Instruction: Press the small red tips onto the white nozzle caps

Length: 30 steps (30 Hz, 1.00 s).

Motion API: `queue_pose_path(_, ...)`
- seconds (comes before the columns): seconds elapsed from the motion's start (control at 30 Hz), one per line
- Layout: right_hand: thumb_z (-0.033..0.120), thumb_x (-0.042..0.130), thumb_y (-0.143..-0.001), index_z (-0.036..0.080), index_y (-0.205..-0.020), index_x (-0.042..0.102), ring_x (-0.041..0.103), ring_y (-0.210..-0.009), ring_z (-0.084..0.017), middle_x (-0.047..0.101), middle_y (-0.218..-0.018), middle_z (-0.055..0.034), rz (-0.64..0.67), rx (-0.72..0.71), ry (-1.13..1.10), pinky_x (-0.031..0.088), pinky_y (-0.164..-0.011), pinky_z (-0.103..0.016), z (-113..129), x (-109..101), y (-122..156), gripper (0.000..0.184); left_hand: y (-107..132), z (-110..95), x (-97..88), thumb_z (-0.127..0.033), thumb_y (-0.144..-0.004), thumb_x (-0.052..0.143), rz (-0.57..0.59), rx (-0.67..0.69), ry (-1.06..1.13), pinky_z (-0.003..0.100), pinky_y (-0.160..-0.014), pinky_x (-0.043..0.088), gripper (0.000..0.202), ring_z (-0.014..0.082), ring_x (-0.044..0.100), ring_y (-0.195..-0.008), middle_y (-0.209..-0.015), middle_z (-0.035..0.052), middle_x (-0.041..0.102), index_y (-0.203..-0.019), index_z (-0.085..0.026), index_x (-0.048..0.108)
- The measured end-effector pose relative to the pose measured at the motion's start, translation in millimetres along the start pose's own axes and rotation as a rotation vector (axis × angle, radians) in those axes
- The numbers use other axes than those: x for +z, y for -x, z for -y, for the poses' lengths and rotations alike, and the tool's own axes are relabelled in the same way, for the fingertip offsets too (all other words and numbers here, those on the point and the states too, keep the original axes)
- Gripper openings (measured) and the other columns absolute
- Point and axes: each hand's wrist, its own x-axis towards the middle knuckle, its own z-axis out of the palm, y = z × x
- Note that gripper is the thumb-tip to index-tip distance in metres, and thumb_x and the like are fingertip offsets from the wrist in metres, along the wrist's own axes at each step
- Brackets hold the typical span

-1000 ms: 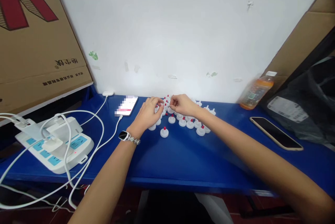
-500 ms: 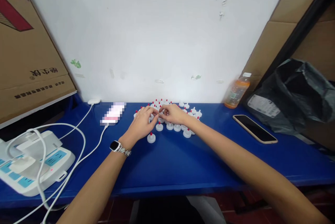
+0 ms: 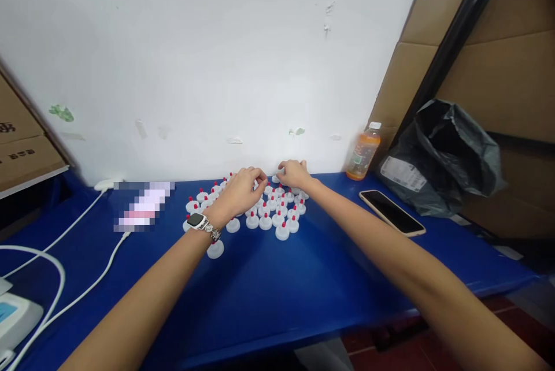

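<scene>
Several white nozzle caps with red tips (image 3: 282,231) stand grouped on the blue table. My left hand (image 3: 243,190), wearing a watch (image 3: 197,221), hovers low over the group's middle. Its fingers are curved and the thumb stands slightly apart from the index finger, with nothing visible between them. To its right, my right hand (image 3: 295,174) reaches to the back of the group, fingers bent and a little apart. Just left of those fingertips is a white cap (image 3: 275,179) with no red tip showing. The right palm and arm hide some caps.
At the back right stand an orange drink bottle (image 3: 363,151) and a dark plastic bag (image 3: 437,157). A phone (image 3: 392,212) lies in front of them. On the left are a blurred-out phone-like object (image 3: 145,206), white cables (image 3: 102,273) and a power strip (image 3: 19,325).
My hands met over the caps before; now they are apart, the right one having moved right and back. The view has turned to the right.
</scene>
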Motion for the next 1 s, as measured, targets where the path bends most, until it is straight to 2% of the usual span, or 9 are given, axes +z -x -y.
queue_pose_path(0.13, 0.026, 0.06, -0.086, 0.017, -0.089, 0.073, 0.064, -0.1, -0.027, 0.075, -0.093, -0.01, 0.02, 0.0, -0.031, 0.03, -0.099, -0.045, 3.7, 7.6, -13.7, 0.016, 2.8, 9.4, 8.2, -0.031, -0.096, 0.046, -0.017, -0.025, 0.026, 0.039, -0.083, 0.047, 0.02, 0.0236, 0.059, -0.095, -0.097, 0.0057, 0.067, -0.094, -0.021, 0.063)
queue_pose_path(0.27, 0.027, 0.055, -0.089, 0.02, -0.089, 0.072, 0.065, -0.09, -0.02, 0.075, -0.09, -0.004, -0.043, -0.005, -0.145, 0.033, -0.097, -0.043, 16.7, -2.7, -0.7, 0.019, 15.0, 20.4, 3.3, -0.034, -0.096, 0.047, -0.067, -0.042, 0.01, 0.041, -0.089, 0.047, 0.021, 0.0241, 0.059, -0.099, -0.104, 0.0068, 0.065, -0.099, -0.02, 0.062)
queue_pose_path(0.33, 0.029, 0.057, -0.088, 0.019, -0.089, 0.072, 0.064, -0.083, -0.017, 0.075, -0.088, -0.0029, -0.094, -0.039, -0.351, 0.039, -0.092, -0.037, 30.8, -11.4, 15.3, 0.018, 24.1, 23.4, -3.1, -0.038, -0.096, 0.05, -0.095, -0.06, -0.008, 0.043, -0.094, 0.047, 0.026, 0.0258, 0.057, -0.106, -0.114, 0.0078, 0.064, -0.111, -0.02, 0.06)
queue_pose_path(0.43, 0.033, 0.06, -0.087, 0.016, -0.09, 0.072, 0.062, -0.076, -0.015, 0.074, -0.084, -0.0035, -0.04, -0.186, -0.713, 0.045, -0.075, -0.028, 61.4, -21.6, 43.6, 0.02, 42.1, 25.1, -14.9, -0.045, -0.094, 0.054, -0.096, -0.074, -0.004, 0.045, -0.098, 0.045, 0.042, 0.0279, 0.054, -0.114, -0.125, 0.0079, 0.062, -0.128, -0.022, 0.053)
queue_pose_path(0.6, 0.038, 0.058, -0.09, 0.016, -0.087, 0.072, 0.062, -0.072, -0.014, 0.073, -0.082, -0.0031, 0.062, -0.299, -0.918, 0.045, -0.067, -0.026, 111.8, -22.9, 72.3, 0.025, 82.7, 33.8, -34.5, -0.05, -0.098, 0.045, 0.015, -0.121, 0.014, 0.044, -0.091, 0.047, 0.041, 0.0272, 0.058, -0.103, -0.109, 0.0082, 0.066, -0.126, -0.023, 0.057)
queue_pose_path(0.67, 0.034, 0.055, -0.091, 0.017, -0.089, 0.071, 0.062, -0.073, -0.015, 0.073, -0.082, -0.0031, 0.054, -0.299, -0.847, 0.044, -0.07, -0.027, 123.9, -19.2, 71.6, 0.024, 97.9, 41.6, -39.6, -0.048, -0.1, 0.04, 0.019, -0.15, -0.004, 0.045, -0.091, 0.046, 0.042, 0.0275, 0.058, -0.103, -0.11, 0.0096, 0.065, -0.129, -0.021, 0.055)
queue_pose_path(0.77, 0.027, 0.057, -0.088, 0.019, -0.088, 0.072, 0.062, -0.082, -0.018, 0.074, -0.085, -0.0035, 0.06, -0.354, -0.519, 0.041, -0.084, -0.034, 135.2, -11.7, 61.7, 0.017, 111.7, 52.3, -43.1, -0.045, -0.102, 0.036, 0.003, -0.174, -0.035, 0.047, -0.095, 0.045, 0.043, 0.0285, 0.056, -0.109, -0.116, 0.0114, 0.064, -0.132, -0.019, 0.051)
queue_pose_path(0.87, 0.028, 0.064, -0.083, 0.019, -0.082, 0.074, 0.06, -0.097, -0.027, 0.073, -0.088, -0.0088, 0.118, -0.432, -0.136, 0.033, -0.093, -0.044, 146.3, -3.8, 50.5, 0.013, 114.2, 55.7, -43.8, -0.043, -0.102, 0.034, -0.002, -0.171, -0.058, 0.046, -0.093, 0.047, 0.039, 0.0282, 0.056, -0.106, -0.115, 0.0111, 0.064, -0.127, -0.02, 0.053)
queue_pose_path(1.0, 0.03, 0.066, -0.081, 0.016, -0.078, 0.074, 0.056, -0.104, -0.034, 0.071, -0.087, -0.0156, 0.192, -0.455, 0.103, 0.03, -0.095, -0.047, 162.2, 7.5, 42.0, 0.016, 111.4, 52.7, -43.3, -0.041, -0.101, 0.035, 0.013, -0.178, -0.071, 0.044, -0.087, 0.048, 0.033, 0.0277, 0.057, -0.099, -0.108, 0.0104, 0.065, -0.116, -0.02, 0.056)
